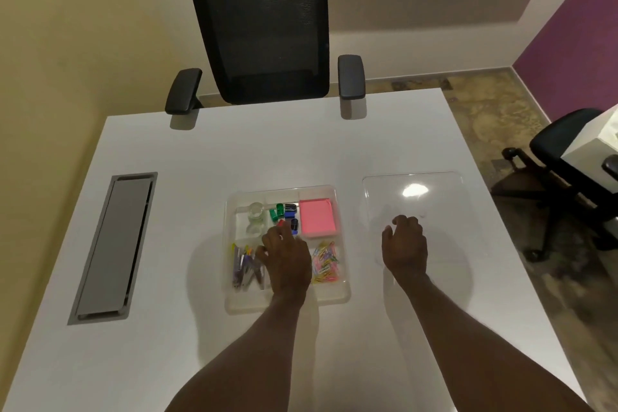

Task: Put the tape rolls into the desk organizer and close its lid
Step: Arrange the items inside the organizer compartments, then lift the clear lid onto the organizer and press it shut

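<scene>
A clear plastic desk organizer [341, 294] sits open on the white desk in front of me. Two clear tape rolls [255, 211] lie in its far left compartment, one behind the other. Its clear flat lid [434, 211] lies on the desk to the right of it. My left hand [284, 261] hovers over the organizer's middle, fingers spread, holding nothing. My right hand [404, 244] rests over the lid's near left part, fingers curled down; whether it grips the lid is unclear.
The organizer also holds binder clips [284, 211], pink sticky notes [317, 217], coloured paper clips [326, 264] and metal clips [245, 269]. A grey cable hatch [113, 247] is set in the desk at left. A black office chair [264, 27] stands beyond the far edge.
</scene>
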{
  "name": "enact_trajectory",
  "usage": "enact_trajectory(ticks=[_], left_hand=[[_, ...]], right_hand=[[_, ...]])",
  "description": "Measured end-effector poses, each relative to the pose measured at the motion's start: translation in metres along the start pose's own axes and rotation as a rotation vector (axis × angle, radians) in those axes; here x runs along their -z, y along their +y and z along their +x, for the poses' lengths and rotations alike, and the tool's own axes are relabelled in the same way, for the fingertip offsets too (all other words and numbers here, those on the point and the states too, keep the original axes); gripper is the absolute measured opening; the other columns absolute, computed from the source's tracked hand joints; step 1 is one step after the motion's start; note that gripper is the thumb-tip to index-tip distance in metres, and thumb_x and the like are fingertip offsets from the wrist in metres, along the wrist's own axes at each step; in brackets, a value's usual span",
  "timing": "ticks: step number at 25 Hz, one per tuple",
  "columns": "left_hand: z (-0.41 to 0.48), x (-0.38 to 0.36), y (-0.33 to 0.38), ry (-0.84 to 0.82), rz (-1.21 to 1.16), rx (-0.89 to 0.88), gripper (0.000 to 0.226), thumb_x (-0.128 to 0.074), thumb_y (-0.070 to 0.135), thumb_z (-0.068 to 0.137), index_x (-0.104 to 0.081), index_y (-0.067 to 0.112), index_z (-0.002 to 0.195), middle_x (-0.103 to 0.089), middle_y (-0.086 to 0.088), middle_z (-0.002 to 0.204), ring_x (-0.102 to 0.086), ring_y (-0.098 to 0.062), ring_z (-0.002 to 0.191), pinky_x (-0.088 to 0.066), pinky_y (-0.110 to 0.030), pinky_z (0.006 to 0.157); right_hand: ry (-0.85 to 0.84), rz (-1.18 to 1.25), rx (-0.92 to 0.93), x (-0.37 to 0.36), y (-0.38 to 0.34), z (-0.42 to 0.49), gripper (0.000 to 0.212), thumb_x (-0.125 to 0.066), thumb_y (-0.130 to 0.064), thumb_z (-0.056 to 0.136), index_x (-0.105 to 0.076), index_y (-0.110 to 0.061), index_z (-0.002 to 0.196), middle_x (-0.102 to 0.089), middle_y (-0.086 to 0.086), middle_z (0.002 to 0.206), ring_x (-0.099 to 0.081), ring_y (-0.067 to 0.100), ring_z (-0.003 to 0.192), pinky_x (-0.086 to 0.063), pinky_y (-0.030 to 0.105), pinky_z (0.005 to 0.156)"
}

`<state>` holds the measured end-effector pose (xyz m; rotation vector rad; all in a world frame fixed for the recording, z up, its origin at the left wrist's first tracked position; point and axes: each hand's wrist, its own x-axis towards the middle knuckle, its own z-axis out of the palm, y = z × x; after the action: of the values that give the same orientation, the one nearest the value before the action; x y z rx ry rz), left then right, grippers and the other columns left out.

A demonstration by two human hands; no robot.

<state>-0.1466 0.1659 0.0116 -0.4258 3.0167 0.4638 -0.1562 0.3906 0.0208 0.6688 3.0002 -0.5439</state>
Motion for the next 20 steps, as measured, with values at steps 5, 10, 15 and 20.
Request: enact_trajectory(ticks=[5,10,15,20], left_hand=[[-0.021,-0.025,0.080,-0.015,-0.124,-0.078,0.039,-0.059,0.018,0.099,-0.059,0.010,0.137,-0.062,-0.019,0.132,-0.060,-0.038,0.123,-0.046,-0.053,0.101],[-0.024,-0.041,0.146,-0.052,-0.282,-0.201,0.032,-0.078,0.007,0.084,-0.067,0.008,0.114,-0.069,-0.016,0.117,-0.070,-0.037,0.106,-0.057,-0.053,0.085],[-0.005,-0.068,0.175,-0.186,-0.343,-0.110,0.045,-0.048,0.018,0.105,-0.049,0.009,0.149,-0.051,-0.012,0.147,-0.051,-0.032,0.134,-0.043,-0.045,0.109],[0.016,-0.087,0.181,-0.333,-0.280,0.022,0.051,-0.046,0.029,0.107,-0.039,0.008,0.153,-0.040,-0.013,0.156,-0.040,-0.033,0.144,-0.041,-0.047,0.112]], right_hand=[[0.006,-0.003,-0.001,0.017,0.054,0.041,0.023,-0.055,-0.020,0.099,-0.062,-0.004,0.113,-0.060,0.017,0.111,-0.060,0.035,0.105,-0.051,0.045,0.089],[0.013,0.003,-0.006,0.031,0.104,0.082,0.022,-0.059,-0.020,0.097,-0.063,-0.003,0.112,-0.061,0.018,0.109,-0.061,0.036,0.103,-0.052,0.044,0.087],[-0.005,0.005,-0.044,0.037,0.147,0.122,0.025,-0.056,-0.023,0.098,-0.061,-0.005,0.115,-0.061,0.018,0.113,-0.061,0.036,0.106,-0.052,0.048,0.092],[-0.066,-0.008,-0.102,0.036,0.175,0.156,0.034,-0.055,-0.027,0.098,-0.059,-0.005,0.124,-0.058,0.021,0.123,-0.058,0.040,0.114,-0.048,0.050,0.099]])
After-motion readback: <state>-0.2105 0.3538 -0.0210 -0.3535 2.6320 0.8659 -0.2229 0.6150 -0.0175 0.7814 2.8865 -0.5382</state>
